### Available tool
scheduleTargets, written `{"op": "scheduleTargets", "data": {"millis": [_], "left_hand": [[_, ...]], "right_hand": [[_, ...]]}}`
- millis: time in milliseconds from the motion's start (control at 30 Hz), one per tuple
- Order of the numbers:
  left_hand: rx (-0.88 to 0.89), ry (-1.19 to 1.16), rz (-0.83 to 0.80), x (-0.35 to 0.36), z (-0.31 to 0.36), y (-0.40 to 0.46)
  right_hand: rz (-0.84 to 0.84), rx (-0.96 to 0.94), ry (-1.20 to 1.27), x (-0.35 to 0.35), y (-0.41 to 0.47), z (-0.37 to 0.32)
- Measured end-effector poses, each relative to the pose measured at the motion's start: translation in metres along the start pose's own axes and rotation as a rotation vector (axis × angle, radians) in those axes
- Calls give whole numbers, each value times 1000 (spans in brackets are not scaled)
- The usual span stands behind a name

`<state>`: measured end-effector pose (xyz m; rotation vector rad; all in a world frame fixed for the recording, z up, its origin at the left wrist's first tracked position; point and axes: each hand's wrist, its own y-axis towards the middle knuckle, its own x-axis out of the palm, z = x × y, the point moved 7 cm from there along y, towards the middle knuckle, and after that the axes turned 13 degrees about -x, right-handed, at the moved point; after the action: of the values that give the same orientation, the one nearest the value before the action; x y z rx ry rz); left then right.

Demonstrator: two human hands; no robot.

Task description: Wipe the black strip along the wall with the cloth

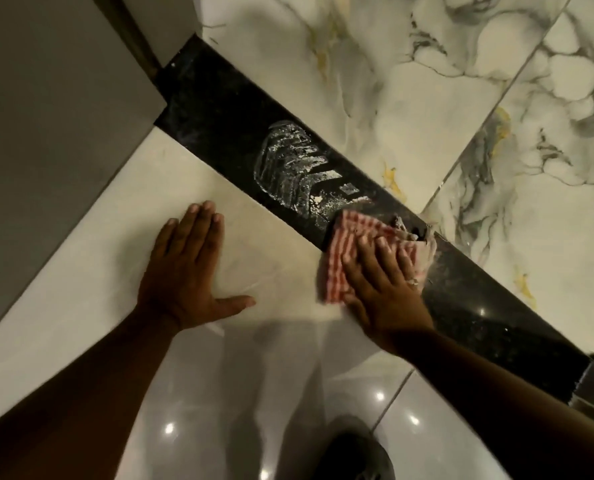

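Under the flat right hand (382,285), cloth (340,258) overlaps black strip (219,109).

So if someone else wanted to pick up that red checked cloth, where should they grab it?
Probably the loose corner of the cloth that sticks out on the pale floor tile, coming from the left. The right hand lies flat over the rest, pinning it to the black strip, so only that edge is free to pinch.
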<state>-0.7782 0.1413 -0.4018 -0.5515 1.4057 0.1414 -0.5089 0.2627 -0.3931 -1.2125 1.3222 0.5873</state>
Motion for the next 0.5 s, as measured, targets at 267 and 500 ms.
{"op": "scheduleTargets", "data": {"millis": [267,500], "left_hand": [[13,49,-11,-8,-35,15],[-9,67,-66,-2,-38,18]], "right_hand": [[202,717,200,-2,-2,58],[130,314,107,-2,27,0]]}}
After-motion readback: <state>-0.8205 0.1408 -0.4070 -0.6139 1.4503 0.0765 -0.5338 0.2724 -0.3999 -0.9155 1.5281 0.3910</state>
